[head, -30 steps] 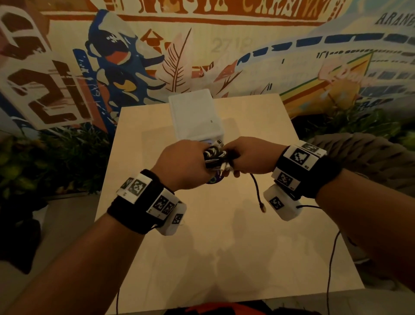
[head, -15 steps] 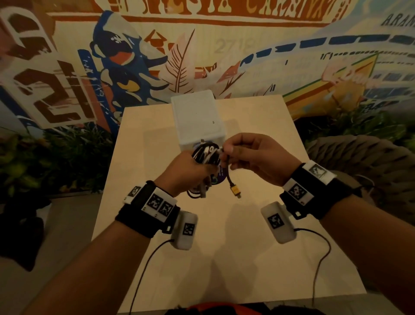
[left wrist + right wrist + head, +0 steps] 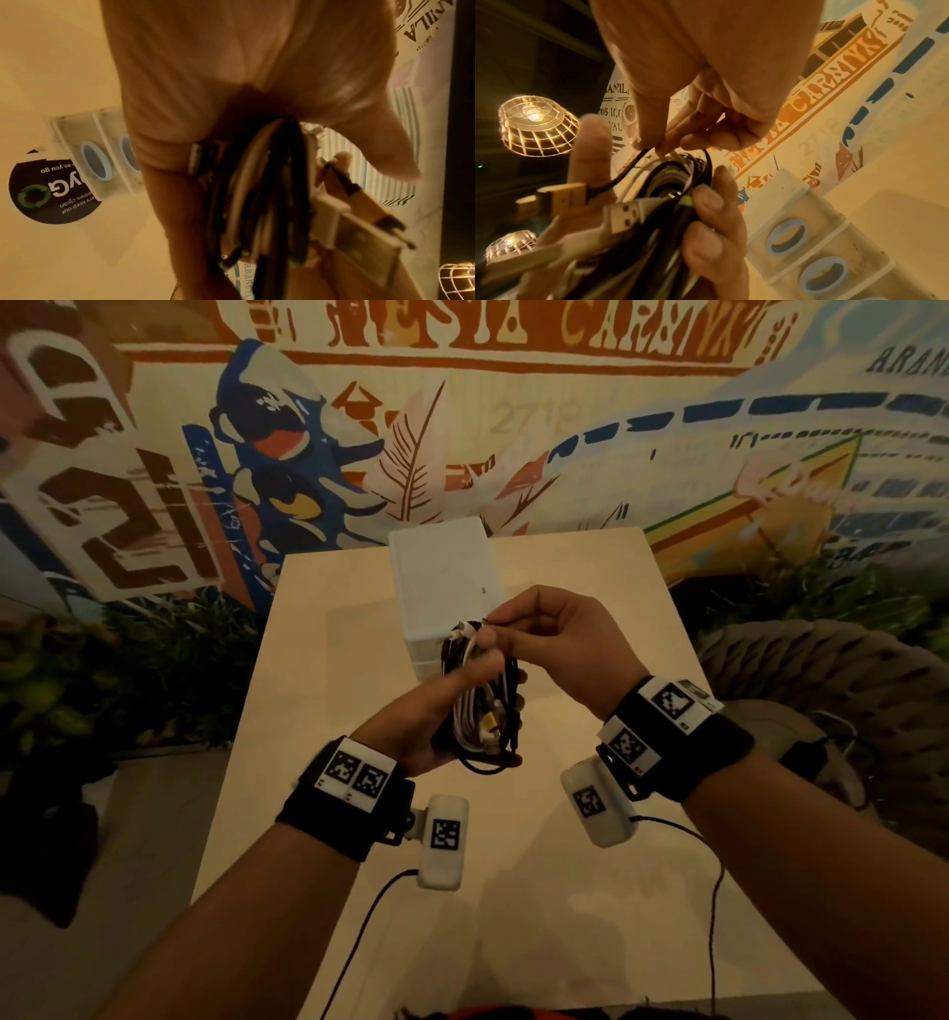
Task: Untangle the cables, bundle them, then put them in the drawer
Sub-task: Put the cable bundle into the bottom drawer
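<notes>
A coiled bundle of black and white cables (image 3: 480, 706) (image 3: 262, 192) (image 3: 670, 186) stands upright in my left hand (image 3: 436, 711), whose fingers (image 3: 711, 205) curl round it above the table. My right hand (image 3: 539, 634) pinches a thin black cable strand (image 3: 639, 160) at the top of the bundle. A yellow plug (image 3: 559, 196) and a white USB plug (image 3: 626, 215) stick out of the coil. The white drawer unit (image 3: 441, 588) stands just behind the hands; its two fronts with blue ring pulls (image 3: 788, 237) show in the right wrist view.
The light wooden table (image 3: 513, 891) stretches toward me. A round dark sticker (image 3: 51, 192) lies beside the drawer unit. Plants (image 3: 128, 680) stand at the left and a woven seat (image 3: 821, 685) at the right. Black wrist-camera cords (image 3: 714, 916) trail over the table.
Both hands have risen off the table with the bundle. My left hand turned palm-up with the coil upright; the dangling black cable end with the yellow plug now lies in the coil.
</notes>
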{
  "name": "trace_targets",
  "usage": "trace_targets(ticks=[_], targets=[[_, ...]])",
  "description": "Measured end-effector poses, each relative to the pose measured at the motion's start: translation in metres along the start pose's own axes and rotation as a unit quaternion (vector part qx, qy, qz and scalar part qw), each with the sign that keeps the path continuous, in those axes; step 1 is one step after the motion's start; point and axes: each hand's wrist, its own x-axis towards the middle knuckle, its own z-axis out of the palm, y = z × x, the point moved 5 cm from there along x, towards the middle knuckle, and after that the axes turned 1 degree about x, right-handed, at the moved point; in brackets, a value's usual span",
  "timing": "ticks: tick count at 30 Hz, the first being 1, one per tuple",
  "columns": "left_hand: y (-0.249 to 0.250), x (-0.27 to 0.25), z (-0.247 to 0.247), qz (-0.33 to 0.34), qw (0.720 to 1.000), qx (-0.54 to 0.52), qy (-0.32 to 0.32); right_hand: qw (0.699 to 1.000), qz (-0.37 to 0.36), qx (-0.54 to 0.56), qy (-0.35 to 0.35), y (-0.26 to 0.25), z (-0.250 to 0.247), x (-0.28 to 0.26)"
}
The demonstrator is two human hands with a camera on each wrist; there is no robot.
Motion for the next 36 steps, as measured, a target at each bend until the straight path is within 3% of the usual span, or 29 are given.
trace_targets(ticks=[5, 9, 11, 14, 17, 19, 21, 24, 27, 31, 36], targets=[[0.004, 0.002, -0.005, 0.056, 0.990, 0.124, 0.038, 0.995, -0.066, -0.065, -0.034, -0.007, 0.006, 0.000], [0.024, -0.002, -0.027, 0.076, 0.958, 0.233, 0.147, 0.995, -0.051, -0.070, -0.048, 0.011, -0.008, 0.008], [0.045, -0.005, -0.046, 0.083, 0.910, 0.339, 0.226, 0.999, -0.006, -0.046, 0.003, 0.040, -0.022, 0.014], [0.084, 0.001, -0.059, 0.156, 0.819, 0.472, 0.287, 0.985, 0.159, 0.001, 0.074, 0.114, -0.027, 0.017], [0.108, 0.028, -0.066, 0.188, 0.685, 0.643, 0.284, 0.945, 0.316, 0.064, 0.051, 0.180, -0.001, 0.016], [0.111, 0.052, -0.073, 0.162, 0.653, 0.689, 0.270, 0.919, 0.366, 0.137, 0.049, 0.204, 0.021, 0.022], [0.108, 0.073, -0.084, 0.131, 0.646, 0.702, 0.269, 0.882, 0.396, 0.240, 0.086, 0.218, 0.040, 0.029], [0.103, 0.094, -0.099, 0.112, 0.650, 0.702, 0.267, 0.840, 0.386, 0.348, 0.157, 0.232, 0.057, 0.043], [0.106, 0.107, -0.110, 0.112, 0.645, 0.707, 0.266, 0.821, 0.375, 0.385, 0.193, 0.241, 0.065, 0.054], [0.109, 0.122, -0.115, 0.092, 0.641, 0.730, 0.216, 0.792, 0.385, 0.415, 0.228, 0.254, 0.069, 0.058], [0.106, 0.125, -0.118, 0.078, 0.648, 0.724, 0.223, 0.773, 0.388, 0.428, 0.264, 0.262, 0.069, 0.059]])
